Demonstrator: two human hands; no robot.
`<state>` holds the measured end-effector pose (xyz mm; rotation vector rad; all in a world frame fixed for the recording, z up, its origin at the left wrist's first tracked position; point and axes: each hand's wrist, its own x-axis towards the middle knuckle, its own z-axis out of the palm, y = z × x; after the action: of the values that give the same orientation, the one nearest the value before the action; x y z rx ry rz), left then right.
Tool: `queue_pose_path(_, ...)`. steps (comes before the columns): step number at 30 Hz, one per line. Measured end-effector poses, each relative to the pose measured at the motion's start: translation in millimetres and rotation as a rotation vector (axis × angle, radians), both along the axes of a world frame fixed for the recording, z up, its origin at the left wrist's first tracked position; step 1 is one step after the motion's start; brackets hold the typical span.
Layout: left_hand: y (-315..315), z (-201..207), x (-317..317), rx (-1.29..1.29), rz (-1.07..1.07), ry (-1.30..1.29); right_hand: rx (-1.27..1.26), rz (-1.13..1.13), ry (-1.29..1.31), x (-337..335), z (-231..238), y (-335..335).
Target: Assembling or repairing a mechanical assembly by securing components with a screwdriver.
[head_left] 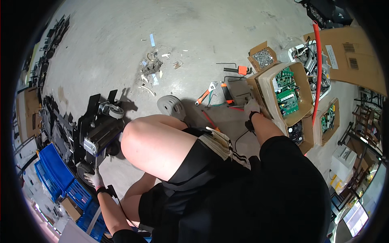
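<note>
The black wheeled machine (pixel 99 131) stands on the bare floor (pixel 194 32) at the left of the frame, a silver block (pixel 91 146) on its near side and a pale-rimmed caster (pixel 117 112) at its upper right corner. At its lower end, the left hand (pixel 94 178), gloved, is at a black wheel (pixel 83 169); its fingers look curled, but whether the grip is closed on the wheel I cannot tell.

The work looks partway: the caster and black wheel appear to be on the machine, while a grey disc (pixel 171 106) lies loose at centre. Whether parts are going on or coming off cannot be told, so neither can how much is left.

Right of centre, the right hand (pixel 251 106), also gloved, is low beside a cardboard box (pixel 259 91) holding green circuit boards (pixel 287 91). Its fingers are too unclear to show how open that grip is or what it has. Near it lie an adjustable wrench (pixel 207 92) and hex keys in an orange holder (pixel 242 70). Farther up is a small box of screws (pixel 262 58).
</note>
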<state>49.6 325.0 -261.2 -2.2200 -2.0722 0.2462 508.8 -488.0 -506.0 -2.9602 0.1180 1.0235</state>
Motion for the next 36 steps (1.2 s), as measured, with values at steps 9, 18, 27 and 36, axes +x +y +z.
queue_pose_path(9, 12.7, 3.8, -4.5, -0.075, 0.052, -0.217, 0.07, -0.135, -0.268, -44.1, -6.6, -25.4)
queue_pose_path(18, 10.4, 1.0, 21.1, -0.043, 0.029, -0.166, 0.109, -0.147, -0.135, -67.6, -11.9, -14.5)
queue_pose_path(27, 14.6, 3.1, 2.7, 0.015, 0.081, -0.171, 0.366, 0.07, -0.418, 67.2, -5.4, 101.6)
queue_pose_path(36, -9.4, 3.6, 15.1, -0.006, 0.039, -0.117, 0.114, 0.45, -0.296, 172.7, -9.7, 146.3)
